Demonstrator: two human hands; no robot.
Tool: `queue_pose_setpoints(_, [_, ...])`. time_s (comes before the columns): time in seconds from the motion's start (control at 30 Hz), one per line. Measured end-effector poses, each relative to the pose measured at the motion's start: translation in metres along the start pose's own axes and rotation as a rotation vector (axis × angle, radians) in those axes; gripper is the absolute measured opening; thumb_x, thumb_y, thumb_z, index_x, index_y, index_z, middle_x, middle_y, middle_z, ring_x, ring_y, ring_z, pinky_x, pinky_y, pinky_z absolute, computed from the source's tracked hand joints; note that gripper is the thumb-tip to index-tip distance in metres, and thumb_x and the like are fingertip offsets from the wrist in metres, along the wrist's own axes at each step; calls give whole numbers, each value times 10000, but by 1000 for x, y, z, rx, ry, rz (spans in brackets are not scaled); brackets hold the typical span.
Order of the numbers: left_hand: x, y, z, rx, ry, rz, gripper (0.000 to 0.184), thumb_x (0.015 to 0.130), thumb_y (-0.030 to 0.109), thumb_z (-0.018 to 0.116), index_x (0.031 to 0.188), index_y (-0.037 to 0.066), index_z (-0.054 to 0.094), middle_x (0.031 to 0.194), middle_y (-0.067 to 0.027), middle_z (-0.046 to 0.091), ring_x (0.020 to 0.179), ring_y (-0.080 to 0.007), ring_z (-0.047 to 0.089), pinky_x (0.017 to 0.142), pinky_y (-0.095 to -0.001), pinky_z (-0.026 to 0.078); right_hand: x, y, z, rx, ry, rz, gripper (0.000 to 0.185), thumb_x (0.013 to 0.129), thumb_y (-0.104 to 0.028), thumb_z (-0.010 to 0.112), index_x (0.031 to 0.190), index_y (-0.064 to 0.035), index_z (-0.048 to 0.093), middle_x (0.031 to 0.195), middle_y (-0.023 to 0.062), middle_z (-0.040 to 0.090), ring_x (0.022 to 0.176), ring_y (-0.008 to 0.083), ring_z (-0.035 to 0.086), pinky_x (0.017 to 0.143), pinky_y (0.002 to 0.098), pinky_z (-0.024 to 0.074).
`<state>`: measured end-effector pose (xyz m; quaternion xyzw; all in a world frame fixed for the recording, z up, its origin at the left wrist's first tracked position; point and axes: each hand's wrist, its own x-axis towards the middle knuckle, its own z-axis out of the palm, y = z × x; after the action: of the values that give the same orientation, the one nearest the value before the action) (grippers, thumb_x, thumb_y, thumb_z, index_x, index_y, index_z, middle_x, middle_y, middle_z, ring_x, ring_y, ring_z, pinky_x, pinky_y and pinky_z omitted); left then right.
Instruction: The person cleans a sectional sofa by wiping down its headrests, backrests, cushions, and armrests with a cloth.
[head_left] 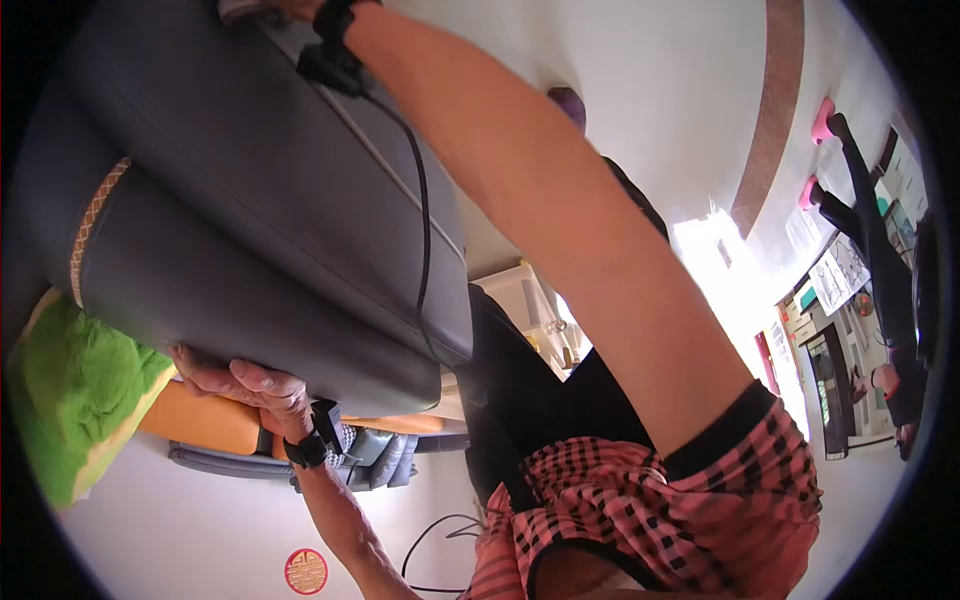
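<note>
A large grey leather-like sofa (270,230) fills the upper left, with seams and a woven tan strip (95,230) on its side. My left hand (245,385) is at its lower edge, fingers bent against the grey cover and partly hidden. My right hand (292,6) reaches the sofa's far end at the top edge of the view. Most of that hand is cut off, so its grip does not show. Both wrists wear black bands with small devices; a black cable (424,200) runs down across the sofa from the right one.
Green plush fabric (85,390) lies beside my left hand. Beyond are an orange seat (205,415) and grey cushions (375,455). A red round ornament (306,571) is on the pale wall. Another person (875,250) in dark clothes and pink shoes stands at far right.
</note>
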<state>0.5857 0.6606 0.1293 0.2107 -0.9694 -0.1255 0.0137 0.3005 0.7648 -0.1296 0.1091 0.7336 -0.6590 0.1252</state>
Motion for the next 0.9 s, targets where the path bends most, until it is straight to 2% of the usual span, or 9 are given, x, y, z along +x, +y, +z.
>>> queue_pose_setpoints(0.07, [4, 5, 1, -19, -5, 56, 748, 942, 524, 248, 1386, -72, 328, 1308, -250, 373, 1189, -335, 402, 1001, -487, 333, -25, 46, -12, -65, 38, -50, 462, 856, -276, 643, 1147, 55, 506, 1170, 276, 572, 1163, 389, 540, 987, 448, 425])
queue_pose_setpoints(0.13, [6, 11, 2, -33, 6, 68, 717, 936, 490, 250, 1374, -71, 341, 1289, -249, 387, 1182, -338, 403, 995, -492, 336, -76, 92, -28, -46, 59, -39, 676, 765, -325, 730, 1284, 1, 446, 1253, 211, 503, 1196, 394, 479, 988, 444, 425])
queue_pose_setpoints(0.2, [4, 14, 5, -45, 35, 28, 688, 925, 452, 259, 1362, -70, 352, 1278, -246, 398, 1180, -343, 401, 994, -501, 334, -140, 103, -62, 22, 46, 165, 672, 806, -387, 703, 1289, -5, 434, 1209, 217, 536, 1135, 354, 533, 970, 425, 433])
queue_pose_setpoints(0.27, [2, 20, 8, -117, 49, -68, 673, 914, 435, 270, 1363, -58, 358, 1281, -242, 399, 1194, -350, 386, 999, -511, 325, -198, 113, -97, -71, 7, 220, 679, 814, -392, 713, 1287, -4, 418, 1236, 214, 504, 1159, 328, 514, 989, 407, 418])
queue_pose_setpoints(0.4, [-1, 41, 15, -165, 83, -144, 667, 909, 434, 276, 1379, -33, 354, 1297, -239, 384, 1224, -360, 353, 1016, -526, 307, -312, 143, -157, -200, 22, 477, 665, 842, -377, 686, 1313, -6, 401, 1277, 252, 463, 1178, 384, 476, 1016, 423, 389])
queue_pose_setpoints(0.5, [-2, 47, 8, -90, 20, -151, 673, 912, 448, 286, 1390, -23, 344, 1336, -246, 361, 1233, -367, 337, 1029, -538, 292, -378, 166, -187, -246, -20, 665, 723, 865, -382, 664, 1364, 1, 309, 1297, 288, 442, 1212, 413, 454, 1037, 428, 377])
queue_pose_setpoints(0.67, [-1, 38, 7, -77, 4, -103, 706, 917, 487, 300, 1400, -27, 331, 1345, -245, 354, 1263, -366, 324, 1043, -547, 277, -411, 182, -209, -240, -94, 1064, 803, 890, -408, 648, 1376, 51, 204, 1307, 299, 459, 1243, 393, 479, 1045, 403, 398])
queue_pose_setpoints(0.87, [0, 31, 7, -151, 31, -128, 721, 925, 479, 289, 1418, -47, 302, 1378, -247, 333, 1281, -352, 335, 1056, -532, 272, -372, 188, -197, -24, 61, 1160, 757, 909, -396, 633, 1360, 108, 292, 1217, 234, 580, 1090, 276, 613, 890, 363, 518])
queue_pose_setpoints(0.9, [-1, 24, 6, -171, 35, -124, 719, 926, 471, 285, 1419, -53, 300, 1388, -248, 327, 1278, -350, 342, 1057, -529, 271, -369, 215, -190, -128, 10, 1155, 687, 914, -381, 625, 1330, 96, 358, 1166, 214, 607, 1049, 253, 621, 861, 362, 522])
